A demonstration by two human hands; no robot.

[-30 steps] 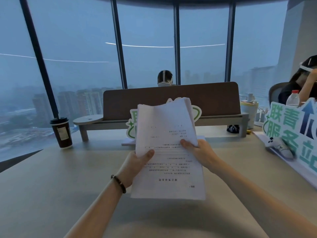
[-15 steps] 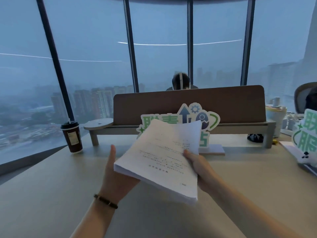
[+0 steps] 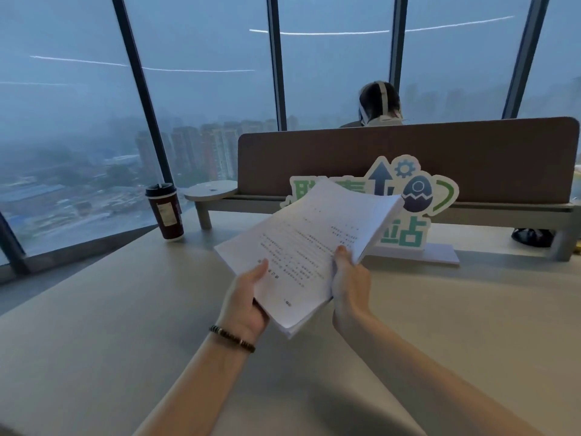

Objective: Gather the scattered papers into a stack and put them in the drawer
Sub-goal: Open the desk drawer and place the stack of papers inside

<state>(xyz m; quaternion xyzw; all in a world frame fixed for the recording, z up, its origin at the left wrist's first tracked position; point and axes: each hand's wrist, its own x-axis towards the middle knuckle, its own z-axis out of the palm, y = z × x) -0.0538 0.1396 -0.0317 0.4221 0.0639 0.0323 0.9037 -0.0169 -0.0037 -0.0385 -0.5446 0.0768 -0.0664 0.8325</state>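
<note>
A thick stack of printed white papers point(image 3: 301, 247) is held above the pale desk point(image 3: 125, 309), tilted with its far end raised to the right. My left hand point(image 3: 245, 303), with a bead bracelet at the wrist, grips the stack's near left edge, thumb on top. My right hand point(image 3: 349, 281) grips the right edge, thumb on the top sheet. No drawer is in view.
A dark lidded coffee cup point(image 3: 165, 212) stands at the desk's far left. A green and white cut-out sign point(image 3: 405, 209) on a white base stands behind the papers, before a brown divider panel point(image 3: 471, 158) with a grey shelf. A person sits beyond the divider.
The stack went from upright and facing me to lying flatter and tilted. My left hand let go of it for a moment, then gripped its edge again. The view swung left.
</note>
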